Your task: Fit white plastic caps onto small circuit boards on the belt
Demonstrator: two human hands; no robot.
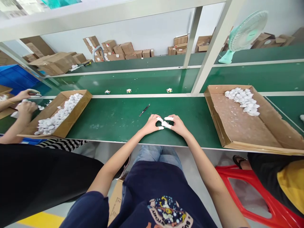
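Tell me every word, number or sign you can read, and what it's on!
"STORY", probably, on the dark blue shirt; its other letters are unclear.
The fan: a mark in the middle, too small to read.
The cardboard boxes behind: labels too small.
The floor carton: print too small.

Just nearer than the black tool (144, 110), and to its right, white-capped fingertips (169, 118) partly cover a small white piece (164, 123), too tiny to read! Beyond the tool, three little parts (128, 91), equally unreadable; far right of it, a cardboard tray (220, 123), cut off!
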